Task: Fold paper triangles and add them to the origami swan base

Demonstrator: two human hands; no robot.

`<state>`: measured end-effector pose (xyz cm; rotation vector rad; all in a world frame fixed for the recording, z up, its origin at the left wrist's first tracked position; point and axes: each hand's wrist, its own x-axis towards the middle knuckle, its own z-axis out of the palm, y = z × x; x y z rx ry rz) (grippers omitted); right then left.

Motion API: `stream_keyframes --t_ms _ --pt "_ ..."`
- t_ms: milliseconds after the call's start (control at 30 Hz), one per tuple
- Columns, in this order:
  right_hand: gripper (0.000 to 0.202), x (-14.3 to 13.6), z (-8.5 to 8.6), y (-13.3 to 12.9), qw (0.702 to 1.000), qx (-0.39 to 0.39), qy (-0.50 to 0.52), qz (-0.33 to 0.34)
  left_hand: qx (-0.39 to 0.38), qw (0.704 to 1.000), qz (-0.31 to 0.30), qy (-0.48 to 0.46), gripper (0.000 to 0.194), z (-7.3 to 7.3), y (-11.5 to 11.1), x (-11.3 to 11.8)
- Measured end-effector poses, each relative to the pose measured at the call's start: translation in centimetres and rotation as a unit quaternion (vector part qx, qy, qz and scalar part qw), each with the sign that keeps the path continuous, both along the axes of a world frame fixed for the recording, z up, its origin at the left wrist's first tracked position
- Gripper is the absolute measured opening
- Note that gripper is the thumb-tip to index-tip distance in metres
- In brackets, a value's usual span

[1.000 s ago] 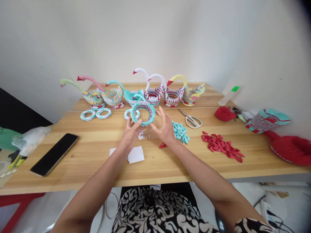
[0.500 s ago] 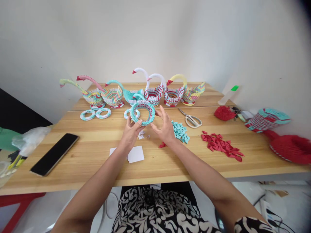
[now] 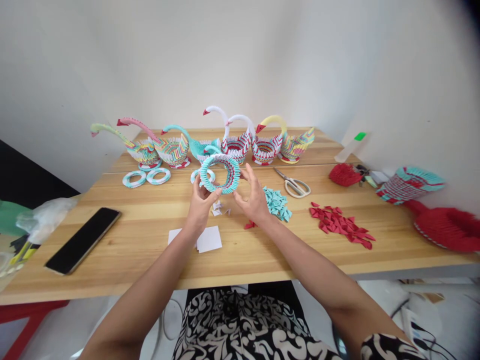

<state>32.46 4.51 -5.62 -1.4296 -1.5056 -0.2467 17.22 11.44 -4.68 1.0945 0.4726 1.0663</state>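
Above the middle of the table I hold a folded-paper ring (image 3: pixel 204 176), turquoise at the rim with red and white rows inside. It is tilted so that its round opening faces me. My left hand (image 3: pixel 200 202) grips its lower left, thumb in front and fingers behind. At the lower right, my right hand (image 3: pixel 255 195) holds the ring between its thumb and fingers. A heap of turquoise folded paper triangles (image 3: pixel 276 204) lies just beyond my right wrist. Small white paper pieces (image 3: pixel 216 208) and white cards (image 3: pixel 210 239) are beneath and near my left hand.
Several paper swans (image 3: pixel 234 142) line the back of the table. Flat white-and-turquoise rings (image 3: pixel 158 176) lie before them. Scissors (image 3: pixel 296 187) and red triangles (image 3: pixel 341 225) lie right. A phone (image 3: pixel 84 240) is left; red paper pieces (image 3: pixel 446 225) stand at the right edge.
The ring has turned slightly in my hands, showing more of its inner right wall. Both hands stay in nearly the same place. The view has shifted a little.
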Motion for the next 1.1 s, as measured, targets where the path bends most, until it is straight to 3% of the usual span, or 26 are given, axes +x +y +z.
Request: stream_keyframes --t_ms 333,533,733,900,1100 --pt "0.072 0.0 0.0 0.1 1.0 0.008 -0.001 -0.008 -0.076 0.995 -0.048 -0.033 0.058 0.7 -0.1 0.0" --pt "0.063 0.2 0.4 0.0 0.998 0.034 -0.037 -0.024 -0.08 0.995 -0.059 -0.03 0.052 0.7 0.1 0.0" --pt "0.038 0.2 1.0 -0.4 0.995 0.042 -0.095 -0.011 -0.088 0.993 -0.068 -0.036 0.049 0.6 0.1 -0.1" --pt "0.027 0.1 1.0 -0.5 0.994 0.017 -0.112 0.008 -0.086 0.992 -0.081 -0.032 0.048 0.7 -0.1 -0.1" --pt "0.013 -0.2 1.2 -0.6 0.992 0.039 -0.119 -0.003 -0.091 0.991 -0.087 -0.034 0.047 0.6 -0.3 0.1"
